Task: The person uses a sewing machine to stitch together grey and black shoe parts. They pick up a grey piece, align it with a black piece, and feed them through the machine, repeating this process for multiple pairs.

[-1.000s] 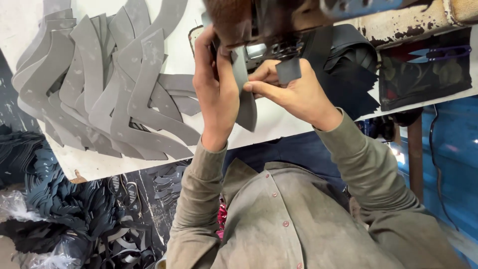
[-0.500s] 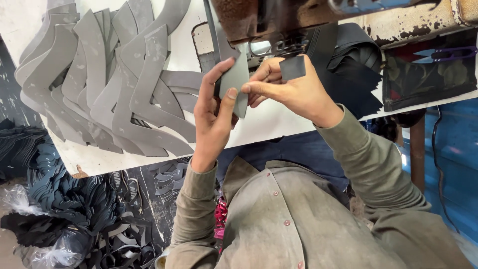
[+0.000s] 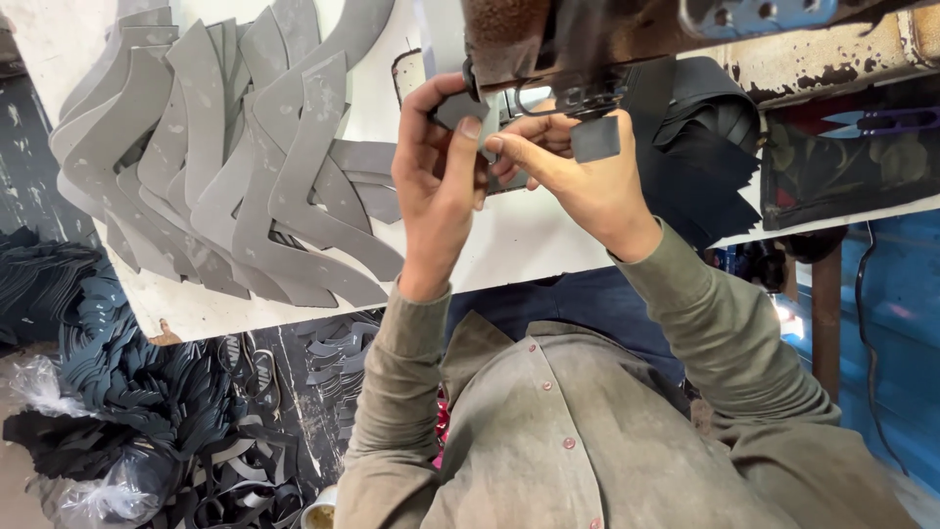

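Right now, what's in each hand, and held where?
Both hands pinch one small flat grey cut piece under the sewing machine head: left hand at its lower edge, right hand beside it. Exact grip points are hidden.

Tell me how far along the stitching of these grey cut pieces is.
Done: cannot tell; no finished stack is clearly visible. In hand: the left hand and right hand pinch a small grey piece up at the sewing machine head. Left: a large fan of grey curved pieces waits on the white table, with dark offcuts heaped on the floor.
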